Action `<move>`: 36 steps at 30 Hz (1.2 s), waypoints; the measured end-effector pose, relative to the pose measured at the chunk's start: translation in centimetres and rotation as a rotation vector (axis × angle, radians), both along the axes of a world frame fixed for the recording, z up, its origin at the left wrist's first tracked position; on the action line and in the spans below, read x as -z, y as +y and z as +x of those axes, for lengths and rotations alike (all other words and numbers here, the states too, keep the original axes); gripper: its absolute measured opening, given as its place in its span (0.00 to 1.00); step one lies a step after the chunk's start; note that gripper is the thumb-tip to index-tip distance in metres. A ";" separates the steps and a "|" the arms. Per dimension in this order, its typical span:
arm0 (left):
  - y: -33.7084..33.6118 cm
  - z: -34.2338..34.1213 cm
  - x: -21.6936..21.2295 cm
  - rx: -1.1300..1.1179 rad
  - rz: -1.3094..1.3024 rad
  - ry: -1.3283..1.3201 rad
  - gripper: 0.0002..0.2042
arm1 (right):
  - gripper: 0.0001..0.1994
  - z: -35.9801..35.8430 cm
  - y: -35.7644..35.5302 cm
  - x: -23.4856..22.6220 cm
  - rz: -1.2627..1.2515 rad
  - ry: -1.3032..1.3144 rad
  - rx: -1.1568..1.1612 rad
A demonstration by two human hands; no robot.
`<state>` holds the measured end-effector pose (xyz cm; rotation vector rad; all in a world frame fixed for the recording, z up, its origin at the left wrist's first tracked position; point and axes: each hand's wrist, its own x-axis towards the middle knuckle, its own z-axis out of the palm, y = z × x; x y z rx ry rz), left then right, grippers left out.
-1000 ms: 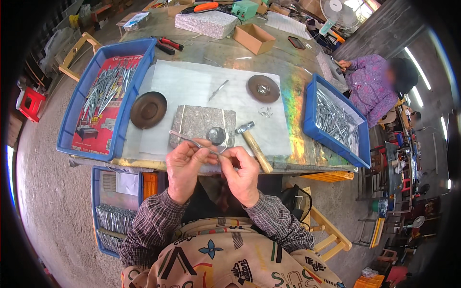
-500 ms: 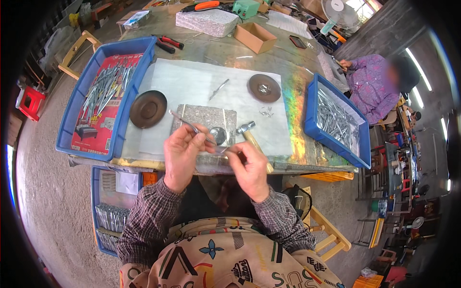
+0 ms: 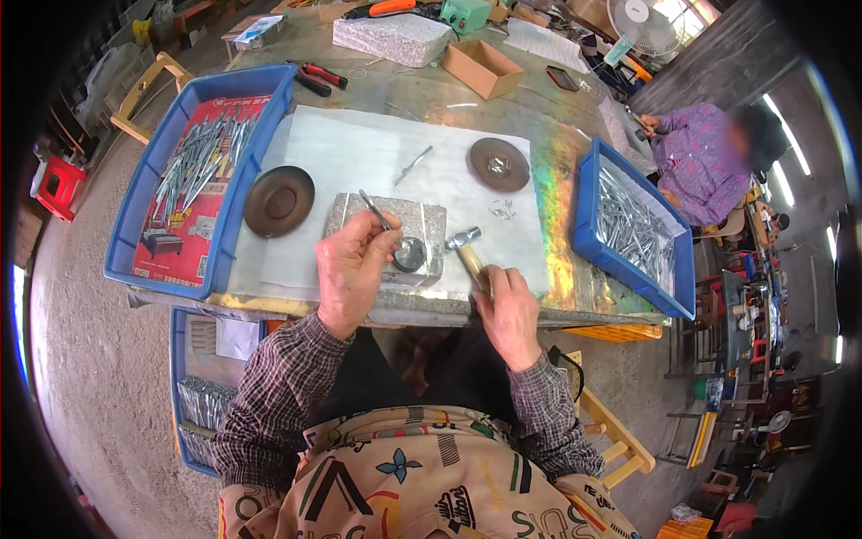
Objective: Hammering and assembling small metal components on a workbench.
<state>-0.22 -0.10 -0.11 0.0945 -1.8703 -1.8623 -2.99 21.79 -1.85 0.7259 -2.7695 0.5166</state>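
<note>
My left hand (image 3: pixel 352 266) pinches a thin metal rod (image 3: pixel 374 210) that slants up and away over a grey stone slab (image 3: pixel 386 216). A small round metal block (image 3: pixel 410 254) sits on the slab just right of that hand. My right hand (image 3: pixel 508 311) grips the wooden handle of a small hammer (image 3: pixel 467 249), whose metal head lies at the slab's right edge. The slab rests on a white sheet (image 3: pixel 359 153) spread over the table.
Two rusty brown discs (image 3: pixel 279 200) (image 3: pixel 498 164) lie on the sheet. A blue tray with metal rods (image 3: pixel 193 171) stands at the left, a blue tray of nails (image 3: pixel 628 229) at the right. A person in purple (image 3: pixel 696 157) sits beyond. A blue crate (image 3: pixel 202 386) sits under the table.
Both hands were together on the rod over the slab. The right hand has let go, moved right and closed on the hammer handle. The left hand keeps the rod.
</note>
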 end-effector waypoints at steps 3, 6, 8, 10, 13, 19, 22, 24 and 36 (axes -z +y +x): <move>0.0 0.0 0.0 -0.004 -0.008 -0.001 0.04 | 0.18 0.0 -0.1 0.4 -0.028 -0.011 0.009; -0.1 0.0 0.1 -0.012 -0.034 0.002 0.04 | 0.18 0.0 -0.1 0.5 -0.043 -0.023 0.013; -0.1 0.1 0.1 -0.018 -0.052 -0.002 0.03 | 0.18 0.0 -0.1 0.6 -0.043 -0.020 0.014; -0.1 0.2 0.1 -0.024 -0.069 -0.007 0.03 | 0.18 0.0 -0.1 0.7 -0.057 -0.011 0.010; -0.2 0.4 0.0 0.007 -0.121 -0.038 0.03 | 0.18 0.1 -0.2 0.8 -0.052 -0.008 0.016; -0.1 0.2 -0.2 -0.050 -0.273 0.024 0.06 | 0.16 -0.1 -0.1 1.1 -0.057 0.004 0.016; -0.2 0.5 -0.7 -0.079 -0.470 0.106 0.07 | 0.16 0.1 0.1 0.8 -0.030 0.004 0.020; -0.1 0.4 -0.7 -0.074 -0.613 0.139 0.08 | 0.16 0.1 0.1 1.3 -0.007 0.049 0.032; 0.0 0.3 -0.8 -0.112 -0.604 0.192 0.08 | 0.14 1.3 0.6 -9.8 -0.575 -0.103 -0.157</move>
